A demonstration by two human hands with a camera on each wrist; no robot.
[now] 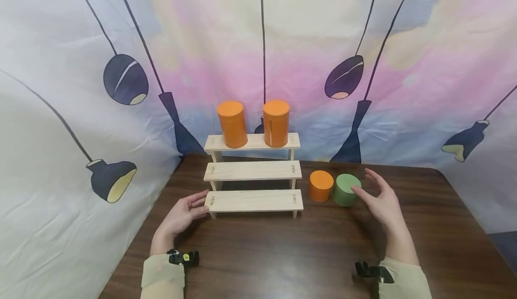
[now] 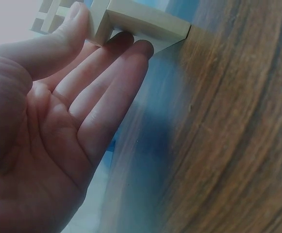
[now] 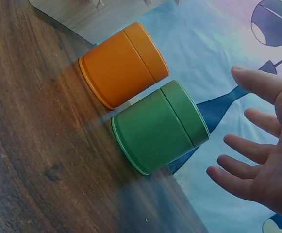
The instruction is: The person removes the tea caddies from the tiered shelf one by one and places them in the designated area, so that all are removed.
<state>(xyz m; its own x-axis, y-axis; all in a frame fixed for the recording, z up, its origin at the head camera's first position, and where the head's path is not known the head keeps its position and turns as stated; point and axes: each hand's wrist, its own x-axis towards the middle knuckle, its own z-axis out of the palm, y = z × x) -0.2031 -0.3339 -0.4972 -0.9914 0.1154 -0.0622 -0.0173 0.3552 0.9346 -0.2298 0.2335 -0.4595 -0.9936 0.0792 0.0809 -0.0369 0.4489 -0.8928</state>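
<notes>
A light wooden three-tier shelf (image 1: 253, 200) stands on the table. At the left end of its lowest tier is my left hand (image 1: 183, 216); the fingertips touch that end, and in the left wrist view the fingers (image 2: 114, 92) are nearly straight. To the right of the shelf stand a short orange tin (image 1: 321, 186) and, beside it, a short green tin (image 1: 343, 193), both lidded and upright. My right hand (image 1: 385, 204) is just right of the green tin. In the right wrist view its fingers (image 3: 250, 145) are spread, apart from the tin, and hold nothing.
Two tall orange canisters (image 1: 233, 126) stand upright on the top tier. Under everything is a dark wood-grain table (image 1: 262, 254). A cloth backdrop (image 1: 307, 29) with painted lamps hangs behind the table and along its left side.
</notes>
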